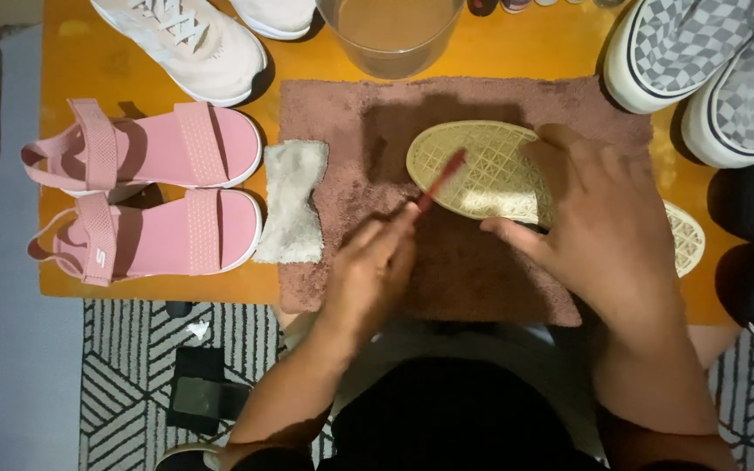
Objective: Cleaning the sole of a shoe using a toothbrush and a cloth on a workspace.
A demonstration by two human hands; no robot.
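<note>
the left hand (368, 270) is gripping a red brush (443, 179) against the upturned shoe sole (482, 170); the right hand (608, 231) is lying open, pressing the sole onto the towel (342, 122).

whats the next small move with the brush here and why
Probably stroke the red brush along the pale sole toward its toe end. The left hand has the brush in its grip, bristle end on the upturned sole, while the right hand presses the shoe down on the brown towel, so it looks steady enough to scrub.
</note>
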